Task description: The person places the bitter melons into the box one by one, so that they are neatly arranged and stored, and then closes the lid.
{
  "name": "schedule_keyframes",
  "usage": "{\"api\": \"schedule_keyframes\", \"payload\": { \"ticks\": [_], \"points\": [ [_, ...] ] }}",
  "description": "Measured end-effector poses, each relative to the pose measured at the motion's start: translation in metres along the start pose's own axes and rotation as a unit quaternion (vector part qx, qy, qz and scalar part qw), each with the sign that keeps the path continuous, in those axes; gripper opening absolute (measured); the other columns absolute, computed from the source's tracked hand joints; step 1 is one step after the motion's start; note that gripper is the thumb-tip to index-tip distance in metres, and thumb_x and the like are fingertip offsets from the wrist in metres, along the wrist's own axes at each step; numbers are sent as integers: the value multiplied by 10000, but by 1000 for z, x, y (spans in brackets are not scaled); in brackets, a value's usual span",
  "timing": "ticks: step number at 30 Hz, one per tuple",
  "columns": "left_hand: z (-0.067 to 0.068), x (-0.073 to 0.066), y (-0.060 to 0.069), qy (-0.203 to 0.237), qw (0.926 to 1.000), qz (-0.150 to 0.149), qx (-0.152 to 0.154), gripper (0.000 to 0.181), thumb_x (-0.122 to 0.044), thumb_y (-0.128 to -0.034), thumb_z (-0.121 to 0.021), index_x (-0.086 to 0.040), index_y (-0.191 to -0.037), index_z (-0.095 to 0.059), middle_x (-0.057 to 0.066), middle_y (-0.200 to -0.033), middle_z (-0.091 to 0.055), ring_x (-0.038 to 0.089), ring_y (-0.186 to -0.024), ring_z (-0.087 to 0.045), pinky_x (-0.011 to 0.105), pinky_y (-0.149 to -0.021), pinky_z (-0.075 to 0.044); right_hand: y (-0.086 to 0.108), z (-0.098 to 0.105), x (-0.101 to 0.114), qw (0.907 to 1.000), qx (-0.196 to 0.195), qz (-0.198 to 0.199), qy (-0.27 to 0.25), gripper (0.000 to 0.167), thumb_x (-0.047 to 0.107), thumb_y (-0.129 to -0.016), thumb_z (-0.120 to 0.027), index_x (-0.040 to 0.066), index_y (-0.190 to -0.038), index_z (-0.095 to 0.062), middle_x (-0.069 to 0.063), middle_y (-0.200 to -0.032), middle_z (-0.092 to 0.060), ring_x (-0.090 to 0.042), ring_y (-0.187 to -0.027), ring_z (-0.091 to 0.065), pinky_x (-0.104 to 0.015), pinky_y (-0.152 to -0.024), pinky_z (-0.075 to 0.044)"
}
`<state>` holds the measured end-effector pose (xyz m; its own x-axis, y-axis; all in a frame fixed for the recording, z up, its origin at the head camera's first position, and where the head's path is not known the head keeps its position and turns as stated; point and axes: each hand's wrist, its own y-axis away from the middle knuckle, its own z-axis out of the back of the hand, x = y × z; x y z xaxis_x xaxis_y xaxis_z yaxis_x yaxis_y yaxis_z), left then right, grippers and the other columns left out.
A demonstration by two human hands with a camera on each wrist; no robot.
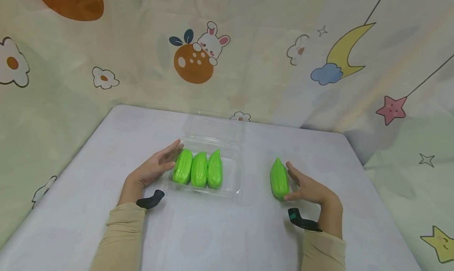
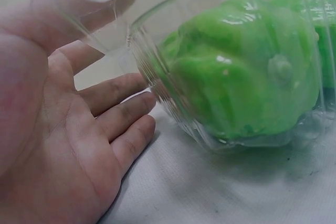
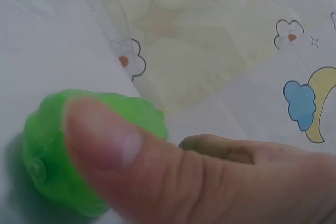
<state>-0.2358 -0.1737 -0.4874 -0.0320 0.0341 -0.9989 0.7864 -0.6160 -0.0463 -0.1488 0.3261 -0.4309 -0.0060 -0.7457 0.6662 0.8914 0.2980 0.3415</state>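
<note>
In the head view, a clear plastic clamshell box (image 1: 232, 172) stands left of the table's middle, its lid (image 1: 214, 128) laid back. Three bright green, ridged, gourd-like pieces (image 1: 199, 169) lie side by side in its left and middle part. My left hand (image 1: 154, 168) is at the box's left wall; the left wrist view shows its fingers extended, with fingertips at the plastic. A fourth piece of the same kind, a green gourd-like piece (image 1: 279, 179), lies on the table to the right. Beside it my right hand (image 1: 313, 189) has thumb and fingers spread apart, the thumb close to its lower end.
A white cloth covers the table (image 1: 213, 235). Behind it hangs a patterned curtain (image 1: 255, 66) with a rabbit, flowers, a moon and stars. Each wrist carries a black camera mount (image 1: 150, 200). The right part of the box's base is bare.
</note>
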Motion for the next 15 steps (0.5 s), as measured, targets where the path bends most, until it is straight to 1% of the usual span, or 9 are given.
{"api": "schedule_keyframes", "payload": {
  "ticks": [9, 12, 15],
  "points": [
    [0, 1, -1, -13, 10000, 22, -30, 778, -151, -949, -578, -163, -1542, -74, 84, -1608, -90, 263, -1487, -27, 513, -1173, -26, -2, -2, -4, 9998, -44, 137, 140, 1188, 355, -723, -812, 40, -1524, 6, -258, -1570, -44, -479, -1403, -182, -615, -1114, -206],
    [1, 1, -1, -41, 10000, 9, -5, 778, -159, -950, -578, -162, -1542, -73, 80, -1609, -87, 257, -1487, -25, 485, -1168, -43, -3, -2, -3, 9997, -30, 170, 151, 1182, 350, -727, -810, 23, -1520, 3, -257, -1570, -38, -476, -1403, -182, -607, -1118, -206],
    [1, 2, -1, -82, 10000, 29, 4, 772, -165, -951, -576, -183, -1543, -81, 66, -1610, -87, 244, -1488, -29, 423, -1170, -77, -3, -3, -2, 9997, -35, 159, 172, 1178, 347, -729, -809, 11, -1517, -1, -252, -1572, -36, -466, -1410, -175, -597, -1125, -200]
  ]
}}
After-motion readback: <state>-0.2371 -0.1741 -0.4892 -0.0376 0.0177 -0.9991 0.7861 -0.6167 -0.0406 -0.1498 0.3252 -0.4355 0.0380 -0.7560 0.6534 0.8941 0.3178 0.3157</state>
